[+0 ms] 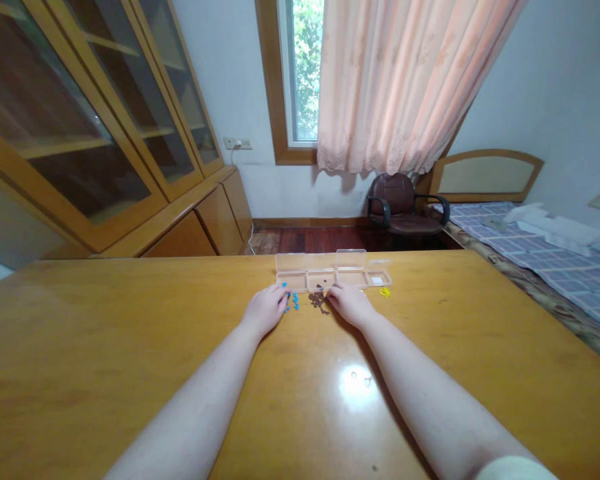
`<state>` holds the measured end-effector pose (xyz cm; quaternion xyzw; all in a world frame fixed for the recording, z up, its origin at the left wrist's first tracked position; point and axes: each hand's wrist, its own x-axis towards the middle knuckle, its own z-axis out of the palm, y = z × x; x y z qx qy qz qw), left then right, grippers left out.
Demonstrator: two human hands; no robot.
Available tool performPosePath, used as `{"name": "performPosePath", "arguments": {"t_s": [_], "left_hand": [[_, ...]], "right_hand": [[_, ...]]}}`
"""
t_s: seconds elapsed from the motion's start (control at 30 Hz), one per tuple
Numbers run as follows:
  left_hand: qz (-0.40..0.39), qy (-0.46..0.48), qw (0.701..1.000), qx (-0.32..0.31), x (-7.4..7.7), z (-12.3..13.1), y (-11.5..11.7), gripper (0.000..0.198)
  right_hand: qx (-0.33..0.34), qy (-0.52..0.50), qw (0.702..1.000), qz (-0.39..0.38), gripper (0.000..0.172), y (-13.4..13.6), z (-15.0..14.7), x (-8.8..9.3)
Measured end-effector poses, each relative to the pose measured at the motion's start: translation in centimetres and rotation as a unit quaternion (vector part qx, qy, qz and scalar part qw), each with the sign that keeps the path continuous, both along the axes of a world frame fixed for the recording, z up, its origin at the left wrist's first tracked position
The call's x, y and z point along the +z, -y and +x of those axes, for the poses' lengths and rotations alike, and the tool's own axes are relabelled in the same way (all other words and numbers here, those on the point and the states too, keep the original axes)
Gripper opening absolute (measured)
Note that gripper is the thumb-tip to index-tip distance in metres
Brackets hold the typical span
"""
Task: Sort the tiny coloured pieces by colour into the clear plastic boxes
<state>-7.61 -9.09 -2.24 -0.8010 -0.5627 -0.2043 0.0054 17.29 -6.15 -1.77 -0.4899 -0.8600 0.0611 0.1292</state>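
My left hand [269,307] rests low on the table with its fingers curled in at a loose group of small blue pieces [295,301]. Whether a blue piece is between its fingertips is too small to tell. My right hand [351,303] has its fingers pressed together at the right side of a pile of small brown pieces [317,300]; what they hold is hidden. Just behind both hands lies a clear plastic compartment box [307,281], some of its lids raised. A few brown bits show in its second compartment from the left, and a small white item [377,280] sits in the rightmost one.
Small yellow pieces [385,292] lie right of my right hand. Two tiny clear or pale bits [367,382] are near the glare on the wooden table [130,360]. Beyond the far edge stand a chair [397,200], a bed [555,247] and a glass-door cabinet [125,193].
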Motion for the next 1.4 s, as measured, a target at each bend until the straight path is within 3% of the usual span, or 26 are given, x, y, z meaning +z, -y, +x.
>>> {"name": "performPosePath", "arguments": {"t_s": [0.23,0.43,0.67,0.8,1.03,1.4], "left_hand": [[-0.046,-0.05,0.997,0.036,0.9,0.4,0.5,0.025],[-0.072,-0.102,0.992,-0.015,1.5,0.3,1.2,0.025],[-0.077,-0.102,0.991,-0.028,1.6,0.5,1.1,0.026],[-0.09,-0.118,0.989,-0.007,2.0,0.5,1.2,0.027],[-0.145,-0.169,0.971,0.082,2.2,0.2,1.5,0.023],[-0.155,-0.156,0.973,0.067,2.1,0.6,1.5,0.025]], "right_hand": [[-0.073,-0.094,0.991,0.056,0.024,-1.6,0.2,0.0],[0.002,0.005,1.0,-0.018,0.023,-0.8,1.2,1.0],[-0.006,0.076,0.997,-0.023,0.032,-0.2,0.9,1.4],[-0.002,0.093,0.995,-0.034,0.03,0.0,0.6,1.5],[-0.005,0.098,0.994,-0.043,0.027,0.3,0.4,1.8],[-0.011,0.099,0.994,-0.049,0.026,0.4,-0.1,2.0]]}}
